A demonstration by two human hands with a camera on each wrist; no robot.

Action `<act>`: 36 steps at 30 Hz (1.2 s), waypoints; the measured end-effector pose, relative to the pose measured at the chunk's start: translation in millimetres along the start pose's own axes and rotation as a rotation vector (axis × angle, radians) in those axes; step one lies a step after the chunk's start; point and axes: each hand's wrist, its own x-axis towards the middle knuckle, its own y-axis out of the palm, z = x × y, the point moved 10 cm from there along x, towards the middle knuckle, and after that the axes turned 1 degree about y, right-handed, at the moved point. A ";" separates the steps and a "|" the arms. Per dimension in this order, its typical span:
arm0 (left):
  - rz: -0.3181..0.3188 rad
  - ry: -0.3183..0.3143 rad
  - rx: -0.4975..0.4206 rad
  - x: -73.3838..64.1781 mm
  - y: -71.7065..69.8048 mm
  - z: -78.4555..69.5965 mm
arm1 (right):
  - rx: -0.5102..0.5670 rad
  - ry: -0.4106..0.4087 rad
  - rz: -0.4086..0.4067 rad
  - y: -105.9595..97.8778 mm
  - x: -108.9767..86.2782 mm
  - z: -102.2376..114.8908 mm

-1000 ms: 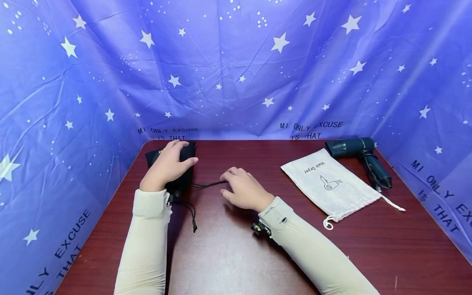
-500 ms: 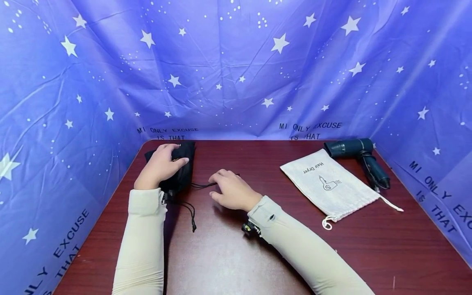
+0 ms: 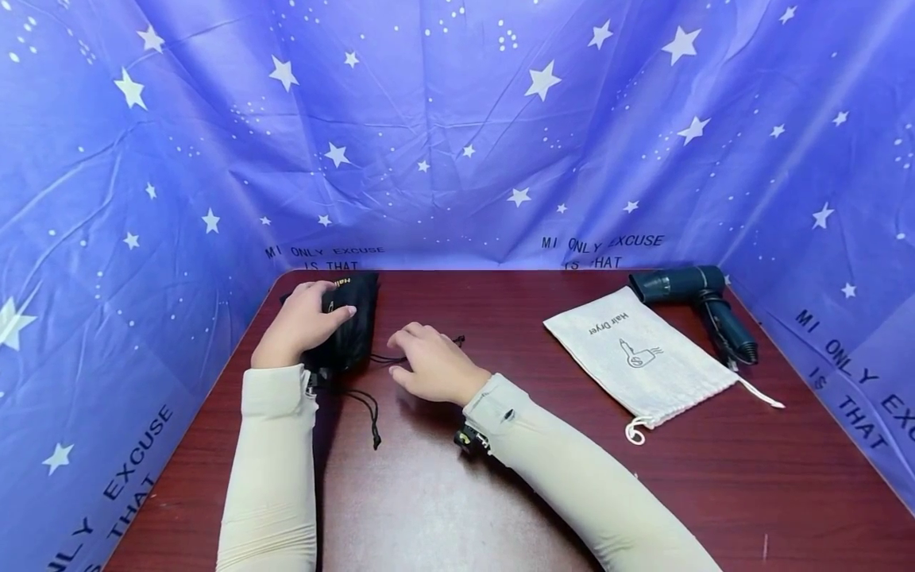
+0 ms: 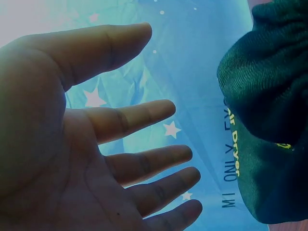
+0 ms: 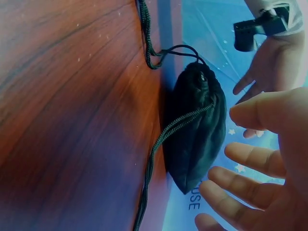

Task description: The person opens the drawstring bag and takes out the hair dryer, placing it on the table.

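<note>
A black drawstring pouch point(image 3: 356, 330) with yellow lettering lies at the far left of the table, its neck drawn together and its black cords point(image 3: 373, 413) trailing on the wood. My left hand point(image 3: 302, 322) hovers over the pouch's left side. In the left wrist view its fingers point(image 4: 144, 161) are spread and hold nothing, with the pouch point(image 4: 269, 96) beyond the fingertips. To the pouch's right, my right hand point(image 3: 438, 367) hangs above a cord, fingers loosely bent. Nothing sits between thumb and fingers in the right wrist view, where the pouch's gathered mouth point(image 5: 197, 72) faces the camera.
A white drawstring bag point(image 3: 636, 357) printed "Hair Dryer" lies flat on the right. Behind it rests a dark green hair dryer point(image 3: 686, 290) with its handle toward the right edge. Star-patterned blue cloth point(image 3: 457, 135) encloses the back and sides of the dark red table point(image 3: 429, 492).
Both hands have shifted left. The left hand has slid off the pouch's top, uncovering more of its lettering; the right has moved nearer the pouch, leaving the cord's end visible behind it.
</note>
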 end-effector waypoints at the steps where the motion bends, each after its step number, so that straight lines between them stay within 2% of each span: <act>1: 0.000 -0.003 0.003 -0.5 -0.7 1.1 | -0.009 -0.006 0.001 0.6 1.8 2.8; 8: 0.007 -0.029 0.013 -2.0 -1.5 7.7 | -0.070 -0.043 -0.010 3.4 11.9 20.5; 15: 0.014 -0.055 0.011 -3.1 -3.6 13.6 | -0.078 -0.020 0.003 11.3 18.9 30.1; 20: 0.044 -0.090 0.021 -4.4 -0.5 23.4 | -0.058 0.038 0.016 18.6 25.4 33.1; 24: 0.067 -0.101 0.040 -3.7 2.1 27.6 | -0.074 0.069 -0.009 21.7 32.1 33.3; 29: 0.078 -0.117 0.050 -2.9 3.6 31.8 | -0.065 0.051 -0.045 21.4 38.2 37.2; 36: 0.129 -0.135 0.061 -0.8 11.8 36.1 | -0.059 0.031 -0.021 29.2 41.1 37.7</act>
